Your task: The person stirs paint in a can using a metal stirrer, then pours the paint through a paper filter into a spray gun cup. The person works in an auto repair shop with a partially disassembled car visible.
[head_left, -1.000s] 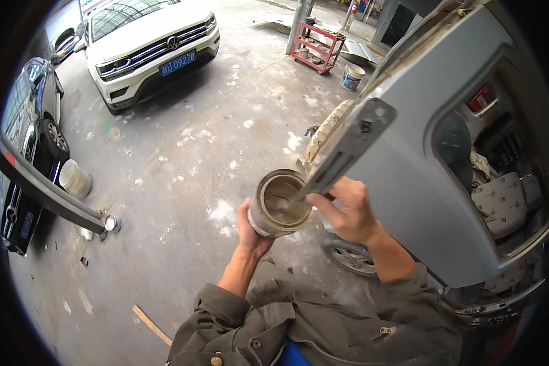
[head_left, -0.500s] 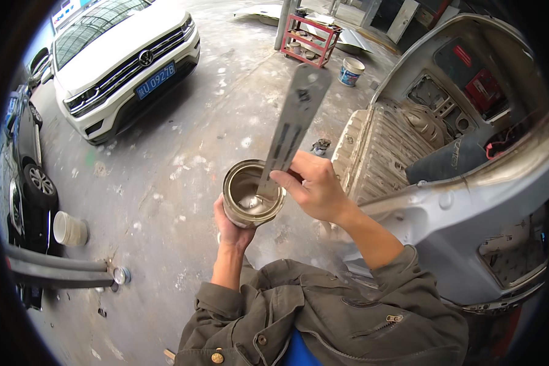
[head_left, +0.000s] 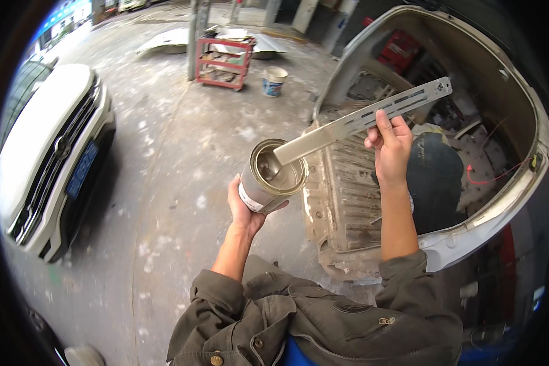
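Observation:
My left hand [head_left: 245, 206] grips an open metal tin [head_left: 268, 175] from below, tilted with its mouth toward me and grey paint inside. My right hand [head_left: 389, 141] pinches a long flat metal stirring stick [head_left: 360, 120] with slots along it. The stick's lower end dips into the tin; its upper end points up and to the right. Both hands are raised over the stripped open boot [head_left: 372, 201] of a car, which shows bare ribbed metal.
A white car [head_left: 49, 152] stands at the left on the stained concrete floor [head_left: 183, 152]. Farther back are a red wheeled rack [head_left: 222, 61], a small white bucket [head_left: 274, 80] and a loose body panel [head_left: 165, 41]. A red wire [head_left: 491, 177] hangs inside the boot.
The view has swung right toward the open boot. My right hand has slid farther up the stick and lowered it to a flatter angle, its end still in the tin.

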Demonstrator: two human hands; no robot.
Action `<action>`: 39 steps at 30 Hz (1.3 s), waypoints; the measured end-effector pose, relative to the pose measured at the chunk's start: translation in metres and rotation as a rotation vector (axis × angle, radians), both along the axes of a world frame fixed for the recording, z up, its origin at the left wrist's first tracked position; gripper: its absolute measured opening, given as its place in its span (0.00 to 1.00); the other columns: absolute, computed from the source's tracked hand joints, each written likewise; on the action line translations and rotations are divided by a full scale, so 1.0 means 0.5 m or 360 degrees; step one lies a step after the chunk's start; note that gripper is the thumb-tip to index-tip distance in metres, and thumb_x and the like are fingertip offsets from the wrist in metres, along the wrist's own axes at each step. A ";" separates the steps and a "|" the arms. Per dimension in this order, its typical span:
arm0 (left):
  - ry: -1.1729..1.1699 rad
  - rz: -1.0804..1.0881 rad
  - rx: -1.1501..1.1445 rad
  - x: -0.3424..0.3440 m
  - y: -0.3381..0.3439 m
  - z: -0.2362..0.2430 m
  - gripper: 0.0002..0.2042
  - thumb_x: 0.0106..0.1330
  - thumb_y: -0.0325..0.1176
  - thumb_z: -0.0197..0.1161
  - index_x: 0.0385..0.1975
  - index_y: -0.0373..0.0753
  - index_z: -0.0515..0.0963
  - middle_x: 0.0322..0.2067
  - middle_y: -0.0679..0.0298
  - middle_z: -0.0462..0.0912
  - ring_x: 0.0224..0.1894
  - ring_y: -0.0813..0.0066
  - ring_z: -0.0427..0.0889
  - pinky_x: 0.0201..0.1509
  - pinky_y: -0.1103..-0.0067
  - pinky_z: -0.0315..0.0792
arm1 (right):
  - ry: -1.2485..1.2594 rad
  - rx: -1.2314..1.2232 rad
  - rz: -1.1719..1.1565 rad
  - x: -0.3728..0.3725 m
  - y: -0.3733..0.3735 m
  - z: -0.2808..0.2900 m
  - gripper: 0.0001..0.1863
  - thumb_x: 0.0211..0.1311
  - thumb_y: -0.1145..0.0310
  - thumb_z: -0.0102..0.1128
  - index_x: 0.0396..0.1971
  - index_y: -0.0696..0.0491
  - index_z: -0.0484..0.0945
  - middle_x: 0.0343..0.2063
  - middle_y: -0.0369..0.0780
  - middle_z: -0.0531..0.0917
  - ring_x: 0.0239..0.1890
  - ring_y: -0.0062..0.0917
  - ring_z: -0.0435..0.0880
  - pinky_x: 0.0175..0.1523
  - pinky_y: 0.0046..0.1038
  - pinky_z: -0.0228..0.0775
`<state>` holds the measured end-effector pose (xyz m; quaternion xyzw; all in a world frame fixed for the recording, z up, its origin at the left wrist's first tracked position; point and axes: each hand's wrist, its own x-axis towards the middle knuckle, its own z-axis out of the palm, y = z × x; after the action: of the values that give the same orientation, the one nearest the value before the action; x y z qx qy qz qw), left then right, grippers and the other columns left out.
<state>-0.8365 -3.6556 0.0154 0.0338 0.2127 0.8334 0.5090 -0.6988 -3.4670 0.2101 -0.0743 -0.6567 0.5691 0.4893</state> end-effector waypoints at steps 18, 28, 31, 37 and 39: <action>-0.0062 -0.0866 0.0279 -0.366 0.543 0.048 0.38 0.69 0.63 0.37 0.68 0.41 0.68 0.60 0.46 0.78 0.56 0.42 0.82 0.53 0.48 0.80 | 0.0164 0.0536 -0.1032 -0.232 0.202 0.124 0.10 0.74 0.67 0.62 0.36 0.58 0.81 0.26 0.34 0.81 0.24 0.15 0.76 0.26 0.21 0.69; -0.0088 -0.1618 0.0231 -0.427 0.655 0.067 0.39 0.69 0.65 0.36 0.72 0.43 0.64 0.65 0.48 0.74 0.60 0.37 0.78 0.64 0.45 0.71 | 0.0027 0.0510 -0.1741 -0.315 0.152 0.132 0.09 0.73 0.67 0.63 0.36 0.59 0.81 0.27 0.35 0.80 0.23 0.15 0.76 0.25 0.21 0.69; -0.0053 -0.1822 0.0279 -0.453 0.661 0.077 0.39 0.69 0.65 0.35 0.73 0.43 0.64 0.64 0.50 0.75 0.59 0.37 0.79 0.60 0.46 0.74 | -0.0042 0.0439 -0.1830 -0.347 0.126 0.141 0.09 0.73 0.67 0.62 0.38 0.58 0.81 0.29 0.35 0.81 0.24 0.15 0.76 0.26 0.20 0.70; -0.0151 -0.2188 0.0292 -0.500 0.663 0.071 0.41 0.69 0.67 0.32 0.73 0.44 0.63 0.64 0.51 0.76 0.58 0.37 0.80 0.53 0.49 0.80 | -0.0214 0.0301 -0.2030 -0.416 0.102 0.142 0.09 0.74 0.67 0.61 0.40 0.58 0.81 0.30 0.35 0.82 0.24 0.14 0.75 0.27 0.20 0.69; -0.0206 -0.2255 0.0292 -0.517 0.664 0.062 0.42 0.69 0.69 0.31 0.73 0.44 0.63 0.64 0.51 0.76 0.58 0.38 0.80 0.54 0.49 0.80 | -0.0255 0.0287 -0.2053 -0.437 0.104 0.138 0.09 0.74 0.67 0.61 0.40 0.58 0.81 0.30 0.36 0.83 0.24 0.14 0.75 0.26 0.20 0.69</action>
<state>-1.0949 -3.3234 0.0465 0.1569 0.0380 0.3176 0.9344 -0.9175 -3.4150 0.2791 -0.4539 -0.5600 0.0970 0.6862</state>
